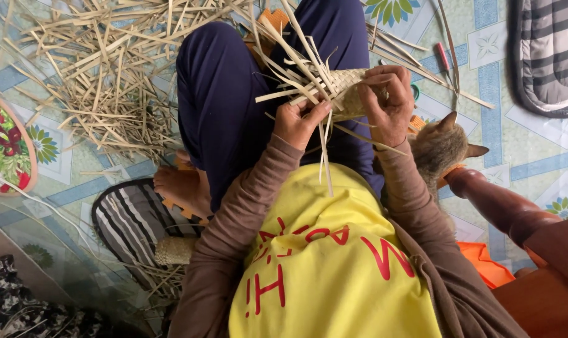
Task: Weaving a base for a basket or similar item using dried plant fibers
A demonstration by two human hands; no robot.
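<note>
Down over my lap, both hands work a small woven basket piece [343,91] of pale straw strips, held just above my dark blue trousers [227,94]. My left hand [299,122] pinches loose strips at the lower edge of the weave, fingers closed on them, and a few strips hang down from it toward my yellow shirt [327,263], which has red letters across its front. My right hand [387,103] curls over the weave's right side, fingers bent and pressing onto it. Loose ends fan out from the piece up and to the left.

On the patterned floor [534,163] at the upper left lies a big heap of straw strips [108,69]. A round tray with a red flower print [5,147] shows at the left edge. My bare foot [180,188] rests on a striped cushion [130,219], and another small woven piece [174,250] lies beside it. A cat [440,147] sits close against my right forearm, next to a reddish wooden furniture leg [503,206]. A second striped cushion [550,53] lies at the top right.
</note>
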